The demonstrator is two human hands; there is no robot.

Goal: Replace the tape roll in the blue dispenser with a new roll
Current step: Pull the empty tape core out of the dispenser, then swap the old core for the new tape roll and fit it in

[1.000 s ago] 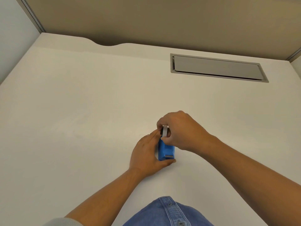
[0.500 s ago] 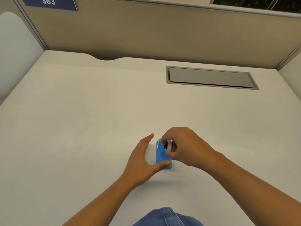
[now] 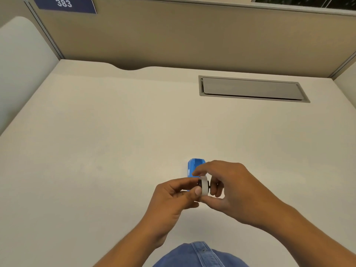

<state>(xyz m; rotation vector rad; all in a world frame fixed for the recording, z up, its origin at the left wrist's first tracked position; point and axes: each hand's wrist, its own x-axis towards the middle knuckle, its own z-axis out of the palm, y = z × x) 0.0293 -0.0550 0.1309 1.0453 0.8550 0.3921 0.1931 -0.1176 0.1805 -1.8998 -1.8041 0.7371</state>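
The blue dispenser lies on the white desk, its near end hidden behind my hands. Just in front of it, lifted off the desk, is a small white tape roll with a dark hub on its left side. My right hand pinches the roll from the right and above. My left hand holds it from the left, thumb against the roll's rim and fingertips at the hub.
A grey cable flap is set into the desk at the back right. Beige partition walls close off the back and sides, with a sign reading 383 at the top left. Blue denim clothing shows at the bottom edge.
The roll has come out of the dispenser and toward me in my right hand. My left hand has let go of the dispenser and joined the roll. The camera has tilted up.
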